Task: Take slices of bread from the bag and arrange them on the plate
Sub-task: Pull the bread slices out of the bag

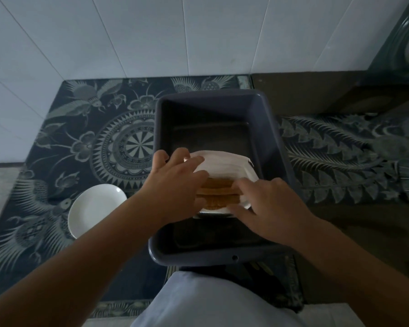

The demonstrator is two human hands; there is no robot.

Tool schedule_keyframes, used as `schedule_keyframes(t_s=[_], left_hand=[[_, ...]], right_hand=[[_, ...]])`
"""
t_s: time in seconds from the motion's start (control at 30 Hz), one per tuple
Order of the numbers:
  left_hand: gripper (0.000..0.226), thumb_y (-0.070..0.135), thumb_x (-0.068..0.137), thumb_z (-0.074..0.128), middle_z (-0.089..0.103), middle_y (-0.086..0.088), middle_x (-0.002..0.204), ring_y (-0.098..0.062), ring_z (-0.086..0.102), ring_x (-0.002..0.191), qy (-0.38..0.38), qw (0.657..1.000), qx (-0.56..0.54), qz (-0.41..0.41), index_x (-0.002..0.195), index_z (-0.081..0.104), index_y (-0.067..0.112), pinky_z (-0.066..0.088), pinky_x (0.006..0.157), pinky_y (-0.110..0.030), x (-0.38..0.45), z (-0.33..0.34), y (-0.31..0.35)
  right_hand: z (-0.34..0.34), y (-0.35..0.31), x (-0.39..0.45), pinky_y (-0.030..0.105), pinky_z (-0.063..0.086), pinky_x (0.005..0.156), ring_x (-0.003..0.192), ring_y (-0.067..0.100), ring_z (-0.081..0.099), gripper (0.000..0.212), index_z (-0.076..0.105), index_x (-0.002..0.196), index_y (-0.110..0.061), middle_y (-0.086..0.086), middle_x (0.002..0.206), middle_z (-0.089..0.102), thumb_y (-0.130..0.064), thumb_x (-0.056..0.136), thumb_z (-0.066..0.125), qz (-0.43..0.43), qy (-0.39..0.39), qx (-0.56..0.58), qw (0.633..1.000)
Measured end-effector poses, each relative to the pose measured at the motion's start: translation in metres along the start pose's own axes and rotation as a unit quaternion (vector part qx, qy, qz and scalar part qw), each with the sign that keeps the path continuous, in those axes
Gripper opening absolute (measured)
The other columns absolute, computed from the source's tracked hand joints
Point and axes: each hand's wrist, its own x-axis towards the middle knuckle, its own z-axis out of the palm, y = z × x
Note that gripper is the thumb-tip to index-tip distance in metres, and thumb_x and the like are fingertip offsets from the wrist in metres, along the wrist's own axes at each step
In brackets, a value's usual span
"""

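A white plastic bread bag (224, 165) lies inside a dark grey rectangular tub (213, 96). Brown bread slices (219, 192) show through its open near end. My left hand (175, 182) rests on the bag's left side, fingers over the top of the plastic. My right hand (269, 204) grips the bag's near right edge beside the slices. A white round plate (96, 210) sits bare on the patterned cloth, left of the tub and below my left forearm.
The tub and plate stand on a dark batik cloth (80, 138) spread on the floor. White wall tiles (128, 31) rise behind. A dark wooden surface (316, 90) and a glass-fronted item (406, 38) are at right. My knee in pale fabric (210, 303) is below.
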Motion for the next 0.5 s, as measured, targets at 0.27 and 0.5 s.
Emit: schedule_keyframes(t_s=[0.27,0.5], left_hand=[[0.065,0.071,0.076,0.044,0.025,0.0,0.161,-0.028,0.002,0.149,-0.013,1.0,-0.007,-0.001,0.131,0.054,0.037,-0.002,0.107,-0.063,-0.006,0.005,0.0],[0.119,0.072,0.061,0.066,0.028,-0.003,0.161,-0.018,0.034,0.142,-0.002,0.998,-0.065,-0.003,0.153,0.015,0.016,0.042,0.099,-0.043,0.001,0.014,0.006]], right_hand=[[-0.014,-0.003,0.02,0.021,0.019,0.039,0.043,0.001,0.034,0.024,0.052,0.102,-0.023,-0.012,0.061,0.041,-0.045,0.093,0.05,0.09,-0.029,-0.105,0.99],[-0.018,-0.035,0.078,0.037,0.041,0.063,0.089,0.03,0.064,0.009,0.059,0.092,-0.015,0.011,0.1,0.068,-0.023,0.089,0.059,0.0,-0.241,-0.139,0.961]])
